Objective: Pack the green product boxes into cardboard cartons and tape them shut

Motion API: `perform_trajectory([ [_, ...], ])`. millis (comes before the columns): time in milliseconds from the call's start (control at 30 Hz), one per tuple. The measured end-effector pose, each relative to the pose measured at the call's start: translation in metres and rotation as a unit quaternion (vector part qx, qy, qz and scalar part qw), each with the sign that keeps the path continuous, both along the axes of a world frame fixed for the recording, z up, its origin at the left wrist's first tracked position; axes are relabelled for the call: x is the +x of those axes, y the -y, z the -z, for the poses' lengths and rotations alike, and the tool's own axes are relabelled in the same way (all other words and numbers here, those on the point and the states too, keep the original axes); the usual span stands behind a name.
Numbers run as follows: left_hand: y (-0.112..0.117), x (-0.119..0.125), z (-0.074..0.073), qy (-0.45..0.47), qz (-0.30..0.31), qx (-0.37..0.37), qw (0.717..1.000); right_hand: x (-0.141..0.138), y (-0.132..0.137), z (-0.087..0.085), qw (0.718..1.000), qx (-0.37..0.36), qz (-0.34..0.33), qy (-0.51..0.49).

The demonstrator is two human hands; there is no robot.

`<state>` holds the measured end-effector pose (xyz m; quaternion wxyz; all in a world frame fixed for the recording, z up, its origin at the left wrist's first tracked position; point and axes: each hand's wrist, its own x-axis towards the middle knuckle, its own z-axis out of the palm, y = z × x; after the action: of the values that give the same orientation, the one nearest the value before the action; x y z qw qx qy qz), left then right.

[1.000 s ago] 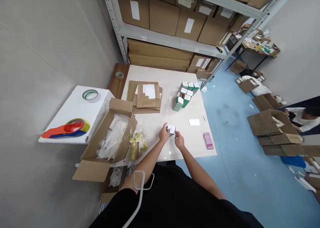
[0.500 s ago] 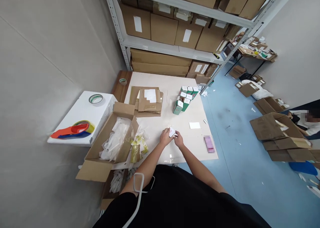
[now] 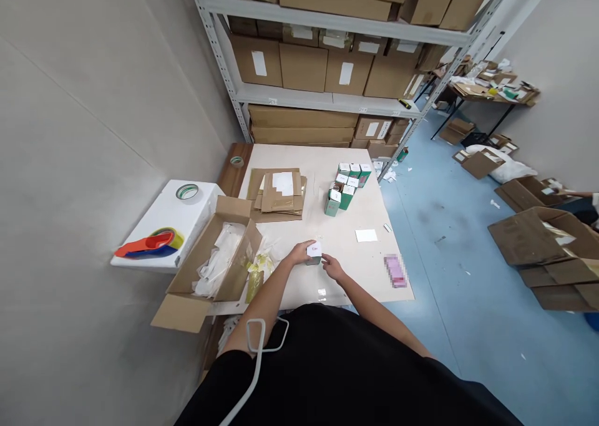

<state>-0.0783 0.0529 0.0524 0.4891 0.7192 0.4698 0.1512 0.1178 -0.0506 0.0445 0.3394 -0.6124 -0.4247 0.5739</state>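
Observation:
Near the front of the table, my left hand [image 3: 300, 252] is closed around the left side of a small box [image 3: 314, 251] with a white top and greyish-green front. The box stands upright, dark print on its top. My right hand [image 3: 332, 268] is at the box's right side, fingers stretched toward its edge; whether they touch it cannot be made out. Several similar green boxes with white tops [image 3: 346, 192] stand grouped farther back on the table. A white card [image 3: 365, 235] lies to the right of my hands.
Flattened cardboard [image 3: 281, 195] lies on the table [image 3: 322, 158]. At left are an open carton [image 3: 253, 239] of white plastic bags and a white box [image 3: 163, 204] with a tape dispenser [image 3: 152, 243]. A pink item [image 3: 395, 270] lies right. Shelving [image 3: 299, 98] stands behind.
The small box has turned upright, its white top now facing me. My right hand has opened and shifted slightly right and down. The camera view has shifted a little.

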Motion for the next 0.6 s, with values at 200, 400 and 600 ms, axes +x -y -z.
perform_trajectory([
  [200, 0.003, -0.001, -0.003, 0.012, 0.002, -0.034, 0.999, 0.002, 0.006, -0.005, 1.0, 0.0, -0.019, -0.02],
  [400, 0.004, -0.004, -0.005, 0.021, 0.011, -0.038, 0.999, 0.006, 0.003, -0.011, 0.997, -0.009, -0.061, -0.048],
  [600, 0.001, -0.004, -0.006, -0.027, 0.037, -0.036, 0.998, 0.013, 0.003, -0.01, 0.997, -0.013, -0.065, -0.048],
])
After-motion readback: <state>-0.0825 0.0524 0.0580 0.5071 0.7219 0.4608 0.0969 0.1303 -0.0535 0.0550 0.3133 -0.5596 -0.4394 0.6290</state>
